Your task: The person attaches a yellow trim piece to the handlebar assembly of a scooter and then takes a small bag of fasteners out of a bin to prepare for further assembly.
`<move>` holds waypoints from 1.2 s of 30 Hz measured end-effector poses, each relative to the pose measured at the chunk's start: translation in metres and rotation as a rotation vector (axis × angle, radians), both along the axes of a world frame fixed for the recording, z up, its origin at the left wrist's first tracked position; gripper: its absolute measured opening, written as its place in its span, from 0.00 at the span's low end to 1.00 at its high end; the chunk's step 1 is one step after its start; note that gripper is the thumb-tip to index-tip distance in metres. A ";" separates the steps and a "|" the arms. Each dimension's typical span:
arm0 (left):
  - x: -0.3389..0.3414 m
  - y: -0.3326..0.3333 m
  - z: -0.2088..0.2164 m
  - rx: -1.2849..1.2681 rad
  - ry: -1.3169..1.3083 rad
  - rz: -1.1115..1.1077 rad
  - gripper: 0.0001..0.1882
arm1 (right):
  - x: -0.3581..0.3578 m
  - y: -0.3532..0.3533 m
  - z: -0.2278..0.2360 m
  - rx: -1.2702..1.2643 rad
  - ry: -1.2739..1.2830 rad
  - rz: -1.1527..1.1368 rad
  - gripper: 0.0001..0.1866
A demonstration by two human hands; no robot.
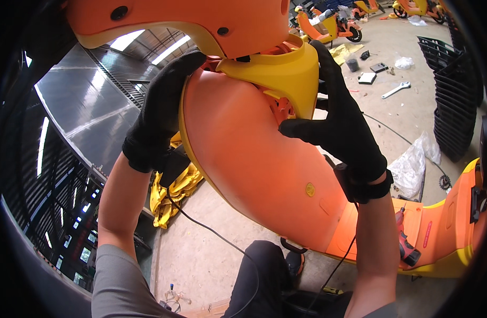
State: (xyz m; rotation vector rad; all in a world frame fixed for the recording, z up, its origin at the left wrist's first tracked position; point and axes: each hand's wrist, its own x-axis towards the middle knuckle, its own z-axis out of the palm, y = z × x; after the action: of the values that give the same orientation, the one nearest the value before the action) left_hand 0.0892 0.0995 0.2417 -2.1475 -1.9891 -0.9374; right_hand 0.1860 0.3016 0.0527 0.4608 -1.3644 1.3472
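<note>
An orange electric scooter with yellow trim fills the middle of the view. Its large curved orange panel (238, 138) runs down to the footboard. A yellow neck cover (280, 69) sits at the panel's top, under the orange head part (190, 21). In a black glove, my left hand (161, 100) holds the panel's upper left edge, its fingers reaching up beside the neck. My right hand (344, 122), also gloved, grips the yellow cover's right side, thumb in front and fingers behind. Where the fingertips press is partly hidden. Red and orange parts show in a gap beneath the cover.
A red and black power screwdriver (406, 241) lies on the orange footboard (349, 233). Yellow parts (174, 196) are heaped at the left. On the floor lie a wrench (396, 90) and a plastic bag (410, 164). Black stacked parts (450, 100) stand right; other scooters (328, 26) are behind.
</note>
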 end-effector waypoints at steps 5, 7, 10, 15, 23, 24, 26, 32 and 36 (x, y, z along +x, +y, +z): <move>0.016 0.009 -0.005 -0.006 -0.204 0.018 0.18 | -0.007 -0.001 -0.003 0.056 0.031 -0.120 0.63; 0.021 0.008 -0.004 0.027 -0.180 0.139 0.19 | -0.007 -0.003 -0.001 0.031 0.026 -0.128 0.63; 0.026 0.010 -0.003 0.020 -0.218 0.168 0.19 | -0.007 -0.004 0.000 0.020 0.020 -0.160 0.63; 0.030 0.010 -0.002 -0.007 -0.217 0.224 0.19 | -0.006 -0.003 0.001 0.023 -0.006 -0.189 0.63; 0.030 0.010 -0.003 -0.002 -0.175 0.222 0.20 | -0.009 -0.004 0.001 0.045 0.038 -0.222 0.62; 0.030 0.010 -0.004 0.010 -0.165 0.214 0.20 | -0.008 -0.005 0.002 0.027 0.051 -0.171 0.61; 0.029 0.010 -0.003 -0.029 -0.305 0.150 0.19 | -0.007 -0.007 0.004 0.012 0.068 -0.118 0.61; 0.000 0.011 0.001 -0.121 -0.156 -0.181 0.19 | -0.005 -0.004 0.001 -0.019 0.069 -0.065 0.56; 0.003 0.008 -0.004 0.042 -0.191 -0.107 0.17 | -0.007 -0.007 0.004 -0.033 0.093 -0.095 0.48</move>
State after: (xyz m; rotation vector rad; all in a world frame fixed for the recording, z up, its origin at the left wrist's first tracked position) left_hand 0.0922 0.1078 0.2378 -2.2374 -1.9288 -1.2321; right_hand 0.1790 0.2948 0.0566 0.4262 -1.2699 1.2543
